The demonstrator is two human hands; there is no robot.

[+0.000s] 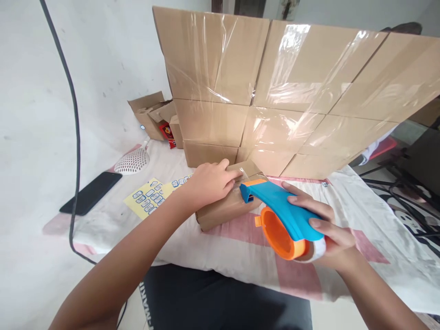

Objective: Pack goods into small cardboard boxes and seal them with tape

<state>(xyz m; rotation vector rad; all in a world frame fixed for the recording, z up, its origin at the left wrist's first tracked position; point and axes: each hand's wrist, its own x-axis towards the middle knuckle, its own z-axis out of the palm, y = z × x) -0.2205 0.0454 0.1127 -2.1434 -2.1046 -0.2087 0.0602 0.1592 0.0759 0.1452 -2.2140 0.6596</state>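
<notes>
A small cardboard box (220, 210) lies on the cloth in front of me. My left hand (209, 183) holds its top, thumb and fingers pressed around the flap, with the index finger reaching toward a strip of clear tape. In my right hand (330, 224) is a blue and orange tape dispenser (287, 206), gripped by its blue body. The dispenser's front end touches or hovers just over the right part of the box's top; I cannot tell which. Part of a tape roll (318, 250) shows at the dispenser's rear. The fingertips under the dispenser are hidden.
A wall of several taped cardboard boxes (216, 121) rises right behind the small box. To the left are yellow sticker sheets (142, 201), a black phone (91, 192) and a white perforated object (132, 160). Opened boxes (151, 119) stand behind. A black cable (74, 133) hangs at left.
</notes>
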